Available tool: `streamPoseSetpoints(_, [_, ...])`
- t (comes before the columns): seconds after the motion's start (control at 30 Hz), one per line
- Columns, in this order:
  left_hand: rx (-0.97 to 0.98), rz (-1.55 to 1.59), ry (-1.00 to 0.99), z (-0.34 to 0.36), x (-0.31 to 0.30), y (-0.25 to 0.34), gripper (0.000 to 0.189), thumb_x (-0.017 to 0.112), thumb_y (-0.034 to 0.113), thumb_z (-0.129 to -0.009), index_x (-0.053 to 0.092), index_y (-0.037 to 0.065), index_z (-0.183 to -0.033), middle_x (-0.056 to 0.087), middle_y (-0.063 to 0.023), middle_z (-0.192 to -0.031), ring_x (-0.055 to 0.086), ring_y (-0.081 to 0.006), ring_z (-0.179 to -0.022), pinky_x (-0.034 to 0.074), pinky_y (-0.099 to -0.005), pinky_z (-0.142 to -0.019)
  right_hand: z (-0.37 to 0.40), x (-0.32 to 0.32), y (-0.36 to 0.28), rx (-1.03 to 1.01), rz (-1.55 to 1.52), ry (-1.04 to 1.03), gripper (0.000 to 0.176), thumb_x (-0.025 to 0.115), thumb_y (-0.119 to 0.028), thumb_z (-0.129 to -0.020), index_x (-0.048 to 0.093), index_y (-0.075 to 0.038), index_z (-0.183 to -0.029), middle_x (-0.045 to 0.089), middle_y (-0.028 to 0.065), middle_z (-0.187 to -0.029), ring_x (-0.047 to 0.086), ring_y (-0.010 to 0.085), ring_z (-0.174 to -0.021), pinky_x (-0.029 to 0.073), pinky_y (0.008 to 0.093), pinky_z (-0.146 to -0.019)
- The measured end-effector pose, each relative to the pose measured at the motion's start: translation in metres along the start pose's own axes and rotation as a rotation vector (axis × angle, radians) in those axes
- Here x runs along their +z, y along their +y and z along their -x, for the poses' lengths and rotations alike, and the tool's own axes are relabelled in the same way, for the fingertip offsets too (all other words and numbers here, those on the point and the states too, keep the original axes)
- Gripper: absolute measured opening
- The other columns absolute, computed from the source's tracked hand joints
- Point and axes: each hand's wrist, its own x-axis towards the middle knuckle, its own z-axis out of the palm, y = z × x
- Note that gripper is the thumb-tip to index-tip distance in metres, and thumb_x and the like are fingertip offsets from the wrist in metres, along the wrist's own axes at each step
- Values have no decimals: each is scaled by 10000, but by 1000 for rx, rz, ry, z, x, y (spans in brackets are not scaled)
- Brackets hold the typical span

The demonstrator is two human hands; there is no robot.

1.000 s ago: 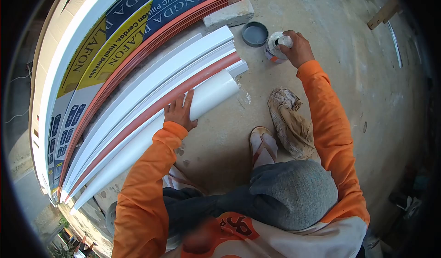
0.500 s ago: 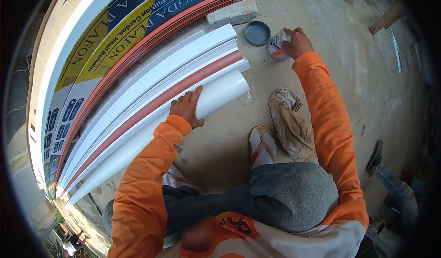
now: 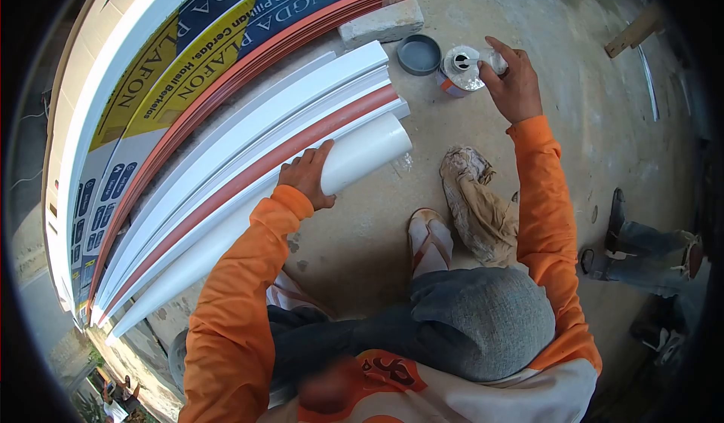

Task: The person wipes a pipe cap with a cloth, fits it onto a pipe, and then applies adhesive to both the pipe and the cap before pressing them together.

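My left hand (image 3: 308,176) is wrapped over the top of a white plastic pipe (image 3: 371,150) close to its near open end. In my right hand (image 3: 515,80) is the lid (image 3: 494,61) of a can, pinched between thumb and fingers. A short applicator stem (image 3: 471,62) sticks out from that lid toward the can's mouth. The glue can (image 3: 457,84) stands upright on the floor, its round top opening showing. Beside it sits a grey pipe cap (image 3: 419,54), hollow side up.
White and red-brown strips (image 3: 302,133) lie along the pipe's far side. Stacked printed panels (image 3: 249,27) rest beyond them, by a pale block (image 3: 383,22). A dirty cloth (image 3: 483,204) lies by my foot. Another person's legs (image 3: 648,253) show at right.
My right hand has lifted the lid off the can and moved it slightly right, uncovering the opening. My left hand stays on the pipe. The other person's legs have come further into view.
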Motion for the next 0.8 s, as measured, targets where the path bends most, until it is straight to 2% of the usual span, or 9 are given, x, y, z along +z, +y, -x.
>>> streamPoseSetpoints(0.07, [19,10,11,-4,3,-5,1087,830,317,-535,248,168,-1441,497,-107,-1243,552,-322,-1085,432,-479,-939,20,-5,-22,39,-126,-20,465,664,-205,-808,574,-130,-1257,563,165,-1044,616,284,-826,523,363,-747])
streamPoseSetpoints(0.13, [54,24,31,-5,3,-8,1089,829,313,-530,252,156,-1440,486,-123,-1272,541,-329,-1117,430,-474,-956,44,9,-37,-5,-584,-216,452,690,-149,-790,591,-120,-1230,555,132,-1018,607,226,-792,518,318,-704])
streamPoseSetpoints(0.17, [51,24,31,-5,3,-8,1089,829,313,-530,252,156,-1440,486,-123,-1272,541,-329,-1117,430,-474,-956,53,14,-45,-6,-586,-217,452,690,-149,-790,591,-120,-1230,555,132,-1018,607,226,-792,518,318,-704])
streamPoseSetpoints(0.23, [41,51,10,-5,1,-8,1092,830,307,-522,256,146,-1438,485,-134,-1273,525,-340,-1147,430,-463,-971,69,22,-57,-187,-526,-236,460,699,-90,-777,596,-117,-1225,543,110,-1006,589,182,-750,514,280,-666])
streamPoseSetpoints(0.33, [40,70,17,-6,-2,-10,1092,832,306,-513,267,137,-1433,485,-142,-1272,516,-342,-1162,426,-447,-991,90,24,-54,-142,-482,-398,477,696,-43,-771,599,-100,-1235,535,66,-995,533,117,-735,474,236,-633])
streamPoseSetpoints(0.47, [87,82,44,-10,3,-18,1087,835,305,-511,276,129,-1427,475,-146,-1296,513,-339,-1168,423,-432,-1004,92,9,-57,-151,-470,-492,470,699,-79,-778,589,-109,-1234,529,104,-1014,585,184,-761,526,279,-648])
streamPoseSetpoints(0.53, [133,100,51,-13,2,-19,1083,841,299,-505,288,122,-1419,464,-152,-1321,503,-333,-1185,427,-428,-998,82,7,-69,-150,-546,-289,471,705,-79,-770,593,-107,-1226,525,107,-1009,598,211,-794,534,297,-670])
streamPoseSetpoints(0.67, [108,155,-6,-11,-12,-13,1074,850,290,-494,306,116,-1403,468,-155,-1326,486,-337,-1207,419,-435,-1005,77,34,-69,-251,-530,-200,468,710,-77,-759,602,-109,-1213,526,109,-1005,593,232,-817,530,317,-701])
streamPoseSetpoints(0.8, [144,167,-4,-8,-18,-14,1047,842,270,-507,320,108,-1399,490,-159,-1306,481,-331,-1219,408,-411,-1021,88,14,-53,-248,-375,-388,475,718,-94,-758,596,-108,-1217,525,114,-1014,584,255,-855,518,337,-750])
